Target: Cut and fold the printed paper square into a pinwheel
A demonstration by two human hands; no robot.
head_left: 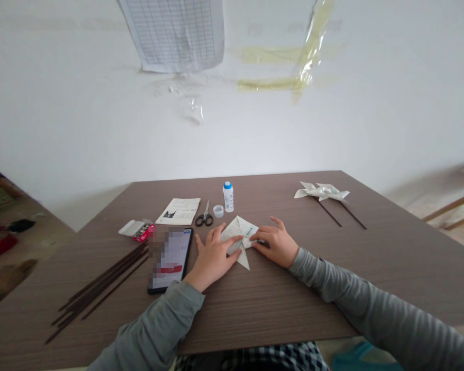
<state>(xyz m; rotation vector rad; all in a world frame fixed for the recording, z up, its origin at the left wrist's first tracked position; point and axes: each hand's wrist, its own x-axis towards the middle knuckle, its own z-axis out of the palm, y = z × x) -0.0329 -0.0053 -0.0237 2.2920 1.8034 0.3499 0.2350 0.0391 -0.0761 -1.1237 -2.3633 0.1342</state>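
Observation:
A folded piece of printed paper (238, 226) lies on the brown table between my hands, one pointed corner toward me. My left hand (215, 253) rests over its left side with the fingers spread. On its right edge, the fingertips of my right hand (276, 243) are pinched together at the paper. Just beyond the paper stand a white bottle with a blue cap (228, 197) and a small clear cup (218, 211). Black-handled scissors (204, 218) lie to the left of the cup.
A phone (172, 260) lies left of my left hand, beside several dark sticks (100, 283) and an open red and white box (137, 230). Printed sheets (178, 211) lie farther back. Two paper pinwheels on sticks (322, 191) are at the back right, before the wall.

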